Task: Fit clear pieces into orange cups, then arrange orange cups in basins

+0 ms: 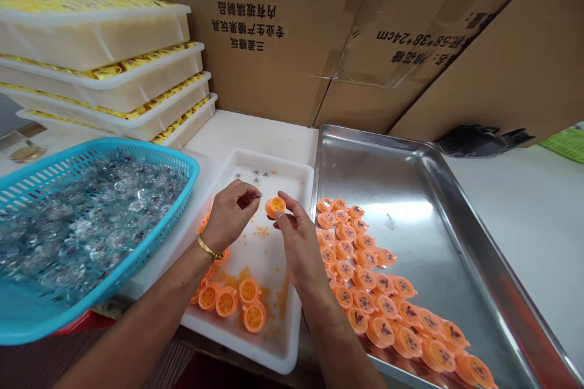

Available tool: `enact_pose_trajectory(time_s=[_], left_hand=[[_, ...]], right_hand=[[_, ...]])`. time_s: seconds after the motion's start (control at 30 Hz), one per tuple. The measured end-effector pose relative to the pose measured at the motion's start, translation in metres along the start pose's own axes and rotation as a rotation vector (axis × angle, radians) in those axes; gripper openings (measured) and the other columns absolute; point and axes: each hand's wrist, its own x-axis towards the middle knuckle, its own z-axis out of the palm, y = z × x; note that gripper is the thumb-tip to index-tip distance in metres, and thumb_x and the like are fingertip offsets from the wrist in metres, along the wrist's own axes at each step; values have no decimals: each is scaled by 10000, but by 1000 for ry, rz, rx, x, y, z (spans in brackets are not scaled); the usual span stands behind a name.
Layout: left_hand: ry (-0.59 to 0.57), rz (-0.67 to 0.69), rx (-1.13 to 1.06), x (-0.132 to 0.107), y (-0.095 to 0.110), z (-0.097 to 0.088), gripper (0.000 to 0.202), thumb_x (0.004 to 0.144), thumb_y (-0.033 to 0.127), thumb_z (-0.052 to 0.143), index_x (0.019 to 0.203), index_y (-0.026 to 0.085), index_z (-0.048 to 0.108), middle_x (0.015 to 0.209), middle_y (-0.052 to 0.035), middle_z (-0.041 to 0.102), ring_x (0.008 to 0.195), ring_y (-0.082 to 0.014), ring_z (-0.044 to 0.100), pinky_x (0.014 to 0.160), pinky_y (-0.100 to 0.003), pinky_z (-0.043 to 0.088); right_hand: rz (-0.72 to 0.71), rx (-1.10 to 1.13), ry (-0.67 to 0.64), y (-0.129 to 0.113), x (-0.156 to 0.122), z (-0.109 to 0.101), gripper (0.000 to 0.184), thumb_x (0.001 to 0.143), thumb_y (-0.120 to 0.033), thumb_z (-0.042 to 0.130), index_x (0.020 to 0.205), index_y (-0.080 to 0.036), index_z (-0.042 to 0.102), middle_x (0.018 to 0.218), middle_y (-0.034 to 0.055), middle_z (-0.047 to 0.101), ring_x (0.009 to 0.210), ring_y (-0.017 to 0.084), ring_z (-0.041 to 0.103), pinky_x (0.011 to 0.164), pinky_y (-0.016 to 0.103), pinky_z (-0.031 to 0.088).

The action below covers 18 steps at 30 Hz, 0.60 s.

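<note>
My right hand (298,243) pinches a small orange cup (275,206) filled with yellow beads, held above a white tray (292,176). Just to its left, my left hand (230,214) has its fingertips pinched together on a small dark piece I cannot make out. A gold bangle sits on the left wrist. Several more filled orange cups (237,304) lie at the tray's near end, with loose yellow beads and a few tiny dark bits (255,176) at its far end.
A steel tray (410,194) on the right holds rows of capped orange cups (378,298). A blue basket (137,152) of clear plastic pieces stands on the left, stacked white trays (137,82) with yellow parts behind it. Cardboard boxes (283,30) line the back.
</note>
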Motion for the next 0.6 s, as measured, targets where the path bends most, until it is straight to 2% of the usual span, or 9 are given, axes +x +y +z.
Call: enact_pose_trajectory(time_s=[0.07,0.13,0.23,0.3,0.43,0.6], left_hand=[[-4,2,-2,0,0,-1,56,755,159,586,748,179,638,735,9,561,644,-92,531,607,-215,452],[-30,-52,-58,0,0,-1,47,762,205,598,753,177,634,781,-3,566,664,-102,564,606,-228,474],[-154,-232,-283,0,1,-4,128,789,295,585,809,170,563,897,-24,588,675,-131,629,563,-255,509],[-238,-310,-432,1,2,-6,167,804,322,571,839,172,506,890,-26,599,640,-145,646,521,-260,509],[-298,-286,-499,3,5,-11,196,830,312,545,958,163,539,743,3,566,573,-113,600,507,-230,466],[-460,-336,-664,1,9,-15,315,876,377,497,1138,200,503,690,29,551,496,-81,517,477,-216,408]], right_hand=[[-7,18,14,0,0,0,414,821,-336,557,1229,-269,525,1042,25,642,899,157,585,828,320,442],[-10,50,35,-1,0,0,405,817,-336,563,1213,-270,519,1110,27,620,919,156,588,822,315,446],[-21,74,60,-4,0,1,334,803,-334,581,1122,-244,551,1090,32,627,901,153,588,808,308,449],[-29,62,58,-5,0,0,302,806,-332,578,1091,-235,570,1042,30,644,879,150,583,811,308,446],[-59,20,38,-2,2,-2,313,836,-308,530,1141,-260,585,1049,18,643,886,144,569,833,308,431],[-110,21,20,3,6,-4,333,852,-311,499,1168,-263,592,1063,23,637,934,162,563,844,328,435]])
